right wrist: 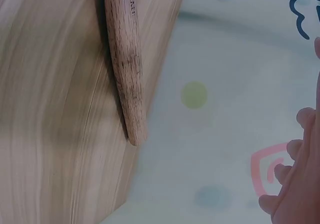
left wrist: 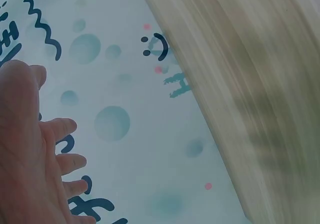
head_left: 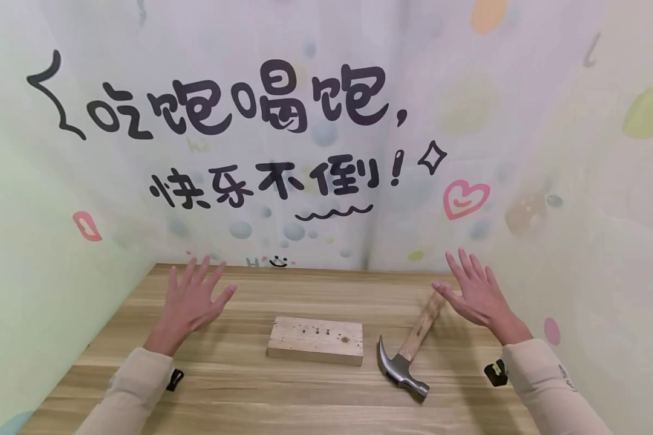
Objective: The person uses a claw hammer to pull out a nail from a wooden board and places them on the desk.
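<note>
My left hand is raised over the left part of the table, fingers spread, holding nothing; in the left wrist view the hand shows at the left edge. On the right my right hand, also spread and empty, hovers by the handle end of a claw hammer. The hammer's wooden handle lies on the table in the right wrist view, apart from the hand. Between the hands lies a light wooden block with several small nails or holes in its top.
The wood-grain table meets a pale curtain or wall at its back edge, printed with dark characters, bubbles and a pink heart. Pale walls stand at the left and right. A dark strap or device shows at each wrist.
</note>
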Demonstrator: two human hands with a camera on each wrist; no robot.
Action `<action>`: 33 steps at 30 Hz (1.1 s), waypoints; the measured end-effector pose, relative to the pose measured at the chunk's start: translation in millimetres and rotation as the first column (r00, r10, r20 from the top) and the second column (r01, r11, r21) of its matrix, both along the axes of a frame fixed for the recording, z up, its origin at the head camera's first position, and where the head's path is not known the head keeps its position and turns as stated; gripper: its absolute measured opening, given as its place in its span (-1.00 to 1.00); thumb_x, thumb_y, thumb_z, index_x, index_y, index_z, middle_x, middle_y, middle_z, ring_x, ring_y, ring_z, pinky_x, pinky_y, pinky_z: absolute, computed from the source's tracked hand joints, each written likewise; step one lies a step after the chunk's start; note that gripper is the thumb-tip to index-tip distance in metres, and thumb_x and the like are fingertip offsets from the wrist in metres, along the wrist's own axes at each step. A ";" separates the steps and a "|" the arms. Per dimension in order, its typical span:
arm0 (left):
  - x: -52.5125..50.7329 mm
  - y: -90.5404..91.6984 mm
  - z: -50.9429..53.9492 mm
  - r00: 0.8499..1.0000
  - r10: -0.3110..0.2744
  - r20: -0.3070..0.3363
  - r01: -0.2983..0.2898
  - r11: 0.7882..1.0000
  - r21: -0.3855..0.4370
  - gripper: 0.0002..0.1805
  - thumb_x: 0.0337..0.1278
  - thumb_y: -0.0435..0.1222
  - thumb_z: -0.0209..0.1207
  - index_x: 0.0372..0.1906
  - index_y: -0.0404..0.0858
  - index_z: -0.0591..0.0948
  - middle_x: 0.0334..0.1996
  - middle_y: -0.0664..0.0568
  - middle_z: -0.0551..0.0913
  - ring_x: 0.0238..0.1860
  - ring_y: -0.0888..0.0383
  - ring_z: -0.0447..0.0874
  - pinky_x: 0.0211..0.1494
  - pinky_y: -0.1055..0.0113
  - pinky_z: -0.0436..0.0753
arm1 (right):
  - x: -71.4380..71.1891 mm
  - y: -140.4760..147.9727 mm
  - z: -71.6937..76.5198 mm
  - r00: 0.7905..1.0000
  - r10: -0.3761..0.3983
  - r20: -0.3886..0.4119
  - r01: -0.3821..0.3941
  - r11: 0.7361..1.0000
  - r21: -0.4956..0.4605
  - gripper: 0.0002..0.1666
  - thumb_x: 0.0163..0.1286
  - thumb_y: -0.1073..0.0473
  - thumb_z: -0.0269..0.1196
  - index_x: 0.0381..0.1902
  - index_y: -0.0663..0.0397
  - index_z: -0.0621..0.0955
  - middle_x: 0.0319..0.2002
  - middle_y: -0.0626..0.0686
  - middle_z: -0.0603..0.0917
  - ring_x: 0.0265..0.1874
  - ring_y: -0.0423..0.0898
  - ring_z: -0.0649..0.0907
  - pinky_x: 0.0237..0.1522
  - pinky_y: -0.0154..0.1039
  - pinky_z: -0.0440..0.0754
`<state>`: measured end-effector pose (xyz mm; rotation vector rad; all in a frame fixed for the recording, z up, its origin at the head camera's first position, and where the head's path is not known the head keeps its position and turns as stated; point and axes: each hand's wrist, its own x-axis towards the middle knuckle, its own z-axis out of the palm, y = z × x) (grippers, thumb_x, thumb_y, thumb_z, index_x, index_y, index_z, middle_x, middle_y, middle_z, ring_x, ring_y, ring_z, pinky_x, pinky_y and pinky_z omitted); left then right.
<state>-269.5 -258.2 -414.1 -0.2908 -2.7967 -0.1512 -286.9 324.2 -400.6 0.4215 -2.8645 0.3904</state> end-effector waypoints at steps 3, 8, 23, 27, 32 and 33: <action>0.5 3.1 -2.9 1.000 0.001 -0.004 -0.001 1.000 0.018 -0.23 0.42 0.21 -0.18 0.48 -0.23 0.28 0.49 -0.36 0.11 0.49 -0.40 -0.06 0.40 -0.44 -0.18 | 0.1 0.9 -1.5 1.000 -0.005 0.003 0.005 1.000 0.003 -0.01 0.48 -0.35 -0.03 0.60 0.06 -0.06 0.57 0.29 -0.17 0.52 0.37 -0.12 0.37 0.44 -0.19; 2.3 5.8 -7.3 1.000 0.001 0.006 -0.001 0.999 0.049 -0.22 0.43 0.20 -0.18 0.49 -0.24 0.25 0.48 -0.38 0.12 0.48 -0.40 -0.03 0.39 -0.46 -0.18 | -0.4 -0.2 -4.4 1.000 -0.002 0.005 0.002 1.000 -0.009 -0.01 0.48 -0.33 -0.01 0.59 0.13 -0.03 0.56 0.32 -0.10 0.49 0.39 0.01 0.35 0.45 -0.07; 6.7 17.5 -15.1 0.998 0.025 0.058 -0.032 0.990 0.137 -0.24 0.46 0.18 -0.20 0.48 -0.28 0.26 0.44 -0.42 0.19 0.44 -0.42 0.06 0.33 -0.48 -0.04 | -0.1 1.1 -13.1 0.999 -0.027 0.043 0.031 0.993 -0.117 -0.05 0.54 -0.25 -0.02 0.57 0.23 -0.04 0.37 0.55 0.25 0.30 0.51 0.30 0.23 0.41 0.26; 8.2 22.3 -15.0 0.997 0.025 0.076 -0.036 0.988 0.152 -0.25 0.48 0.16 -0.21 0.49 -0.29 0.25 0.42 -0.43 0.21 0.43 -0.42 0.08 0.34 -0.47 -0.03 | -1.9 0.3 -16.1 0.997 -0.028 0.074 0.039 0.987 -0.159 -0.06 0.55 -0.23 -0.03 0.55 0.29 -0.02 0.35 0.56 0.27 0.27 0.51 0.34 0.20 0.40 0.31; 9.5 30.1 -16.3 0.992 0.034 0.118 -0.052 0.987 0.152 -0.23 0.48 0.18 -0.23 0.49 -0.29 0.24 0.40 -0.44 0.25 0.41 -0.43 0.11 0.36 -0.45 0.01 | -5.3 -1.7 -24.3 0.988 -0.056 0.142 0.090 0.965 -0.247 -0.08 0.57 -0.20 -0.04 0.50 0.43 0.03 0.30 0.57 0.33 0.17 0.47 0.48 0.09 0.34 0.46; 9.7 31.9 -17.0 0.991 0.037 0.126 -0.056 0.987 0.148 -0.24 0.48 0.18 -0.22 0.48 -0.29 0.25 0.39 -0.43 0.27 0.41 -0.43 0.13 0.36 -0.44 0.02 | -5.9 -1.6 -26.0 0.987 -0.063 0.150 0.100 0.961 -0.258 -0.09 0.57 -0.19 -0.04 0.48 0.47 0.05 0.26 0.58 0.37 0.13 0.46 0.52 0.06 0.32 0.49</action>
